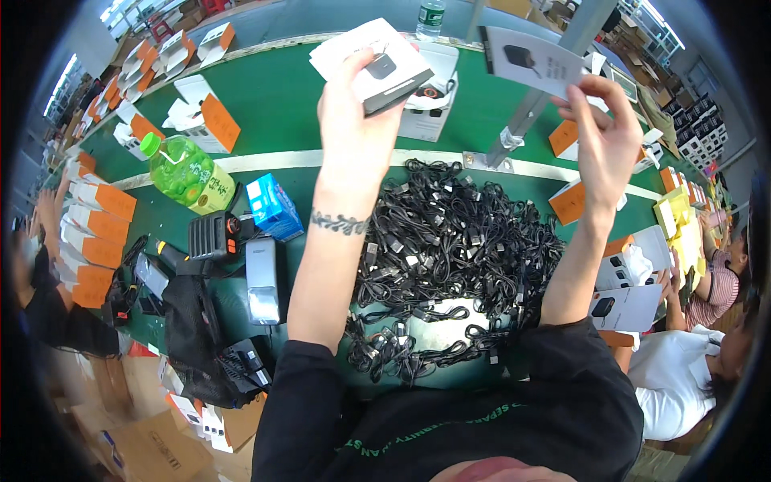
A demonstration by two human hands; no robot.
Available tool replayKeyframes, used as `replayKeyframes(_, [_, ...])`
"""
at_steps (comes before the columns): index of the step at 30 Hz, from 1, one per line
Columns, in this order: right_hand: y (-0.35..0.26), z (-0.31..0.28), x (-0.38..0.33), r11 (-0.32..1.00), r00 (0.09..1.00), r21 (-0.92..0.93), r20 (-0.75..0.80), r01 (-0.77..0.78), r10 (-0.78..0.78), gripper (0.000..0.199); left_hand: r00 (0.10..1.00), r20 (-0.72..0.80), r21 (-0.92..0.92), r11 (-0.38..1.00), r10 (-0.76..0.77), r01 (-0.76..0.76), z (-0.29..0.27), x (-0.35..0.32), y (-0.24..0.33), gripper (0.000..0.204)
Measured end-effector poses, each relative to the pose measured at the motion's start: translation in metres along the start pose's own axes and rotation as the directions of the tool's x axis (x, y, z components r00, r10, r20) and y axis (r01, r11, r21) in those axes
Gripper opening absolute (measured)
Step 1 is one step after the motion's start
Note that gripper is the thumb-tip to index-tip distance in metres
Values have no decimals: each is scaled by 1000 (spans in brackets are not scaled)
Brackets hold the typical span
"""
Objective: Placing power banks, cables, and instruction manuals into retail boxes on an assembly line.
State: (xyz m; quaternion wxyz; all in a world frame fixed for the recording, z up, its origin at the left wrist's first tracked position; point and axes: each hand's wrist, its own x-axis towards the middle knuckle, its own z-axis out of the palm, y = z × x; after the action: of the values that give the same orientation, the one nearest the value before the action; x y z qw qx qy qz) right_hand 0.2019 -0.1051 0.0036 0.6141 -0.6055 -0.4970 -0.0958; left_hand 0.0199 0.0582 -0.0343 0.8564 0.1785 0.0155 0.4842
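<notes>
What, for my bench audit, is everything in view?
Cables: uncountable, black, heaped centre.
Bench: one, green, beneath cables.
Boxes: many, white and orange, left and right.
Jug: one, green, left.
Bottle: one, clear, top centre.
Small carton: one, blue, beside jug.
Boxy device: one, black, below jug.
Flat devices: two, grey, left.
Mesh bag: one, black, lower left.
Yellow pieces: several, yellow, right.
Post: one, grey, upper right.
Cardboard: unclear, brown, lower left.
Co-workers: three, dark, striped and white clothing, both edges.
Card stack: one, white, upper centre.
Printed card: one, white, upper right.
Left hand: one, bare, gripping stack.
Right hand: one, bare, pinching card.

Left grip [351, 108] aloft, right grip [609, 135] pinched
</notes>
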Motion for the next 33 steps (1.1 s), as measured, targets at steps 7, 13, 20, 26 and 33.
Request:
replayKeyframes(7, [10,87,56,786,900,-439,228,435,-371,11,989,-150,-147,989,-5,-18,-10,8,20,38])
replayKeyframes(13, [87,129,66,480,760,-616,622,625,-191,10,989,-106,-191,974,102,-121,-15,12,47,46])
replayKeyframes(20, [115,163,59,286,559,-514,823,809,-104,10,993,-4,-156,981,117,-116,-45,28,67,46])
replayKeyframes(26, [70,135,22,410,576,-446,766,796,-286,13,838,509,-17,975,199,-221,-54,51,51,16])
replayKeyframes(33, [41,65,-38,665,310,-484,875,569,372,25,841,484,27,957,240,-289,-37,26,49,19])
